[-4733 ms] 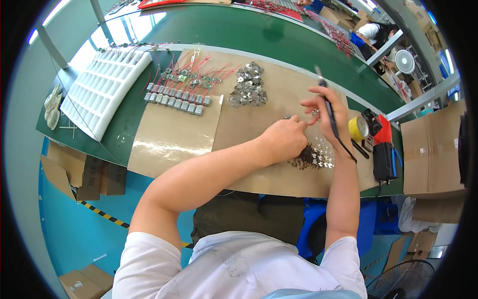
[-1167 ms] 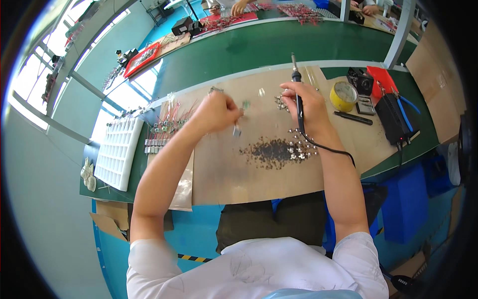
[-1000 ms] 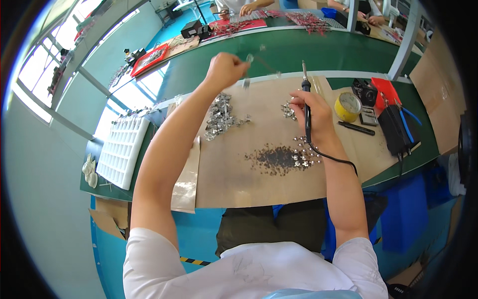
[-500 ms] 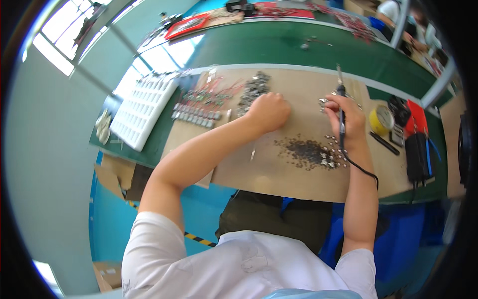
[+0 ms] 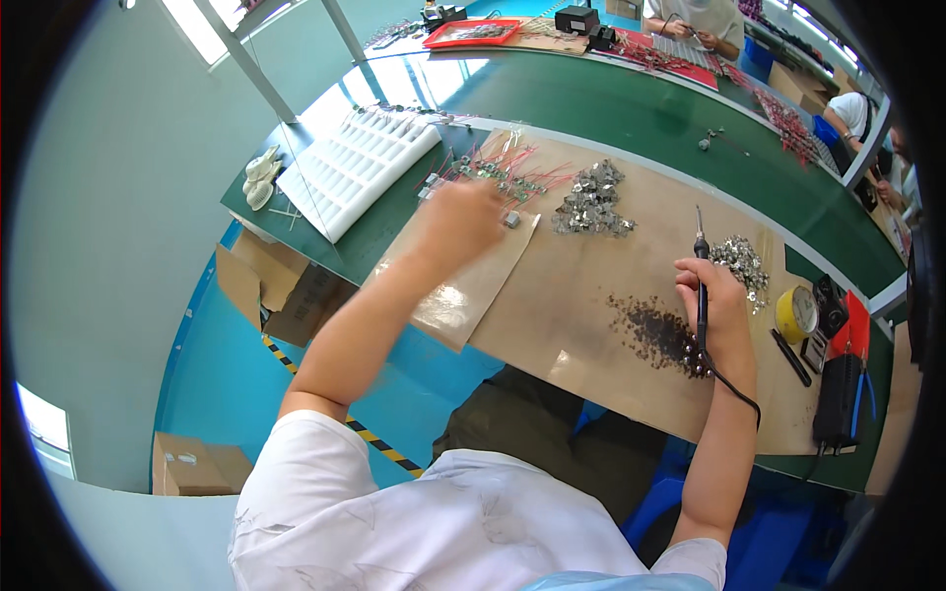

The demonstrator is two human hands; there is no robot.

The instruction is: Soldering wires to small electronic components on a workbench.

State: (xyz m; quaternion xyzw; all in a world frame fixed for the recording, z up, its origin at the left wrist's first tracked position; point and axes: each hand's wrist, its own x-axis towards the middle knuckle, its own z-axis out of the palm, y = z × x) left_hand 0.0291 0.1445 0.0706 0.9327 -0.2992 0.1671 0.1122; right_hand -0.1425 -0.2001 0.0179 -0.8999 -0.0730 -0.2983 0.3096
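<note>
My right hand grips a soldering iron, its tip pointing up and away from me; the black cord runs down along my forearm. Blurred by motion, my left hand is over the small metal-cased parts with red wires at the left of the brown work sheet. Its fingers are smeared, and part of that row is hidden beneath it. To its right lies a heap of grey metal pieces. Shiny small metal parts lie beyond my right hand, and tiny dark brown pieces are scattered beside my right wrist.
A white compartment tray stands at the left. On the right are a yellow tape roll, a black stick-like tool and a black box with cords. Beyond the green bench, other people work near red wired parts.
My left hand has moved left, from beside the grey heap to the wired parts. My right hand has drawn back from the shiny parts, still holding the soldering iron. The view has turned left.
</note>
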